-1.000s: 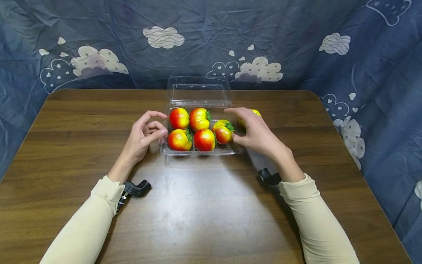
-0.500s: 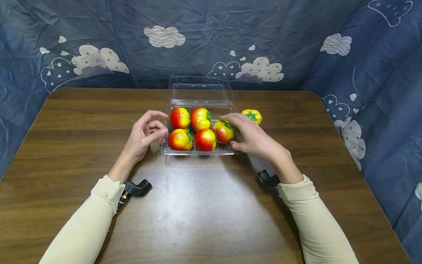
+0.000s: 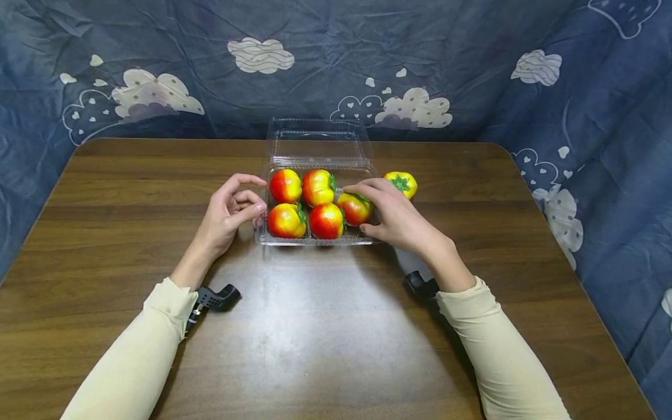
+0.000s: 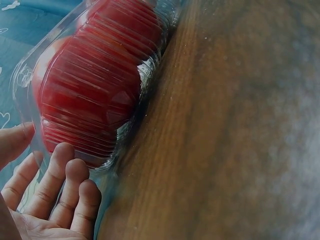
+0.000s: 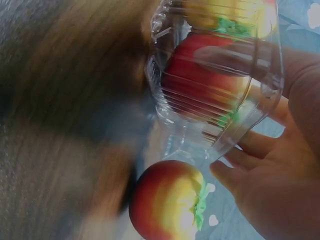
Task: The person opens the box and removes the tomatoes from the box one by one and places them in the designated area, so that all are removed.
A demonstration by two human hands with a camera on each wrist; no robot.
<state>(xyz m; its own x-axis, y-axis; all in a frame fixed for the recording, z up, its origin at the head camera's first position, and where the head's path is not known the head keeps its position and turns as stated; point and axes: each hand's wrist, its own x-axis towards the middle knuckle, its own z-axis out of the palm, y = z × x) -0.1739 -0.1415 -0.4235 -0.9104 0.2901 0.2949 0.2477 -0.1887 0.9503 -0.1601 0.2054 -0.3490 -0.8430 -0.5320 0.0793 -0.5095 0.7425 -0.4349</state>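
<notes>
Five red-and-yellow fruits (image 3: 326,221) sit in an open clear box (image 3: 346,177) on a brown wooden desk (image 3: 294,326); a sixth fruit (image 3: 401,185) lies just right of it; the right hand (image 3: 399,216) curves thumb and fingers round the rightmost boxed fruit (image 3: 353,209); the left hand (image 3: 226,216), loosely spread, meets the box's left end; blue cloud-print cloth (image 3: 294,99) hangs behind.

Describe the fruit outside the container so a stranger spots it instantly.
On the wooden table stands an open clear container holding five fruits. To its right, beyond the right hand, sits one more fruit. It alone lies outside, green leaves facing up.
</notes>
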